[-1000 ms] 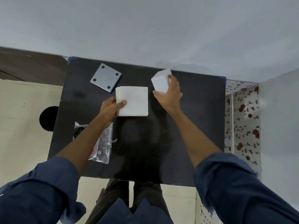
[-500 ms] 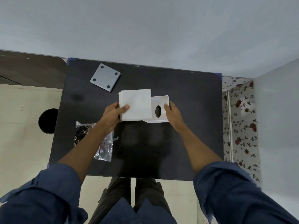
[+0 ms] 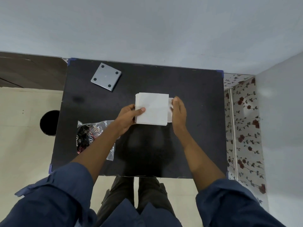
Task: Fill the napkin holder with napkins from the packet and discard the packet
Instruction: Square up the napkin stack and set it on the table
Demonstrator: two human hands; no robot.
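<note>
- Left hand point(image 3: 127, 117) pinches the napkin stack point(image 3: 152, 108) at its left edge, thumb on top, fingers under.
- Right hand point(image 3: 179, 112), fingers straight and together, lies flat against the napkin holder point(image 3: 170, 104); holder mostly hidden beneath the stack, mid-table.
- Emptied packet point(image 3: 91, 138) lies crumpled by the left forearm, partly covered by it.
- Grey square plate point(image 3: 106, 76) at the far left of the black table point(image 3: 196, 128).
- Black round bin point(image 3: 49, 122) on the floor, left of the table.

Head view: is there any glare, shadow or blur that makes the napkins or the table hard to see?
In the head view, the napkin stack is bright white with little surface detail; the glossy black table shows a dark, soft reflection or shadow below the hands; the white holder is mostly hidden behind the stack; the wide lens bends the room edges.
</note>
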